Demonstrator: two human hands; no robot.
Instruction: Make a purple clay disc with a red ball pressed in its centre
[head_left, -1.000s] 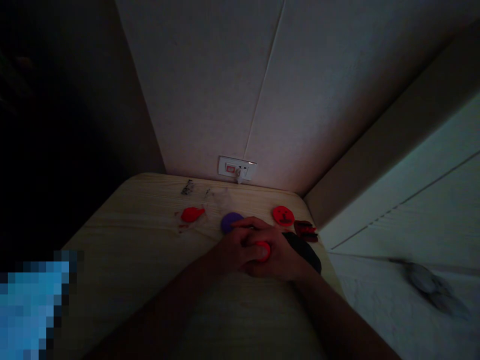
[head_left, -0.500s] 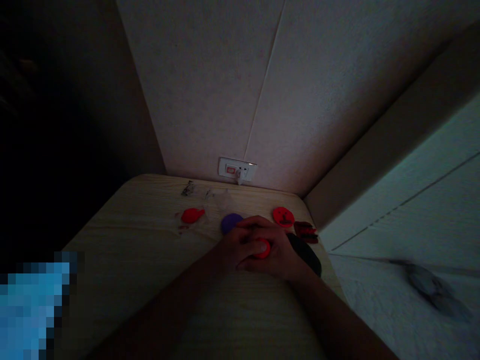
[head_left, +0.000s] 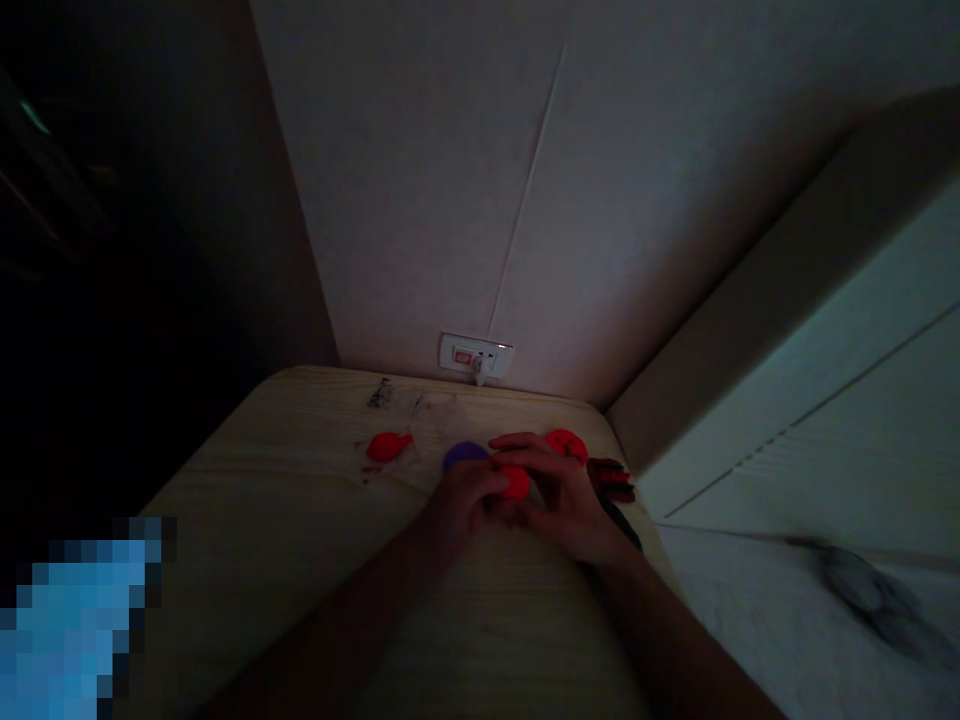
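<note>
Pinching a rounded, bright red lump (head_left: 515,483), the left hand (head_left: 454,507) sits close to the right hand (head_left: 564,497) — whose parted fingers curve around it. A purple disc (head_left: 463,455) lies at ten o'clock; the wooden tabletop (head_left: 300,480) meets the wall (head_left: 420,210) at twelve, with most room toward eight.

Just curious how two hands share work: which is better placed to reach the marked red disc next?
Probably the right hand: it is nearer the marked red disc, directly beside it in this view. The left hand lies farther off, touching the red piece.
</note>
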